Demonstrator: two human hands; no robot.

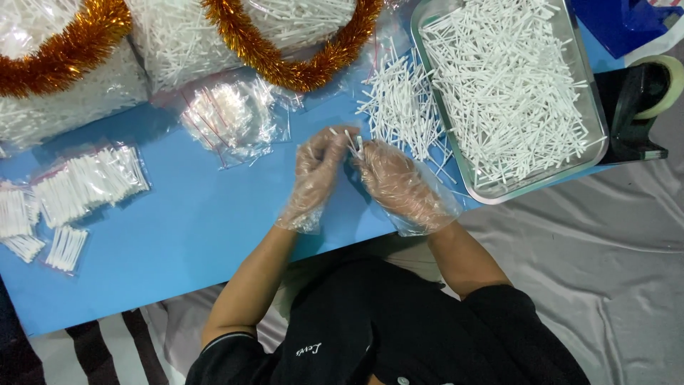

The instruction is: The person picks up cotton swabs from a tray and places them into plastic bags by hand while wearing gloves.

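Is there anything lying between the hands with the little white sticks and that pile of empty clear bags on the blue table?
Nothing visible. The left hand and right hand, both in thin clear gloves, hold a few white sticks together. Only bare blue table separates them from the empty clear bags just beyond the left hand.

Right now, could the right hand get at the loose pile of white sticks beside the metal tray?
Probably yes: the right hand sits just beside the loose pile of white sticks, with only bare blue table between them.
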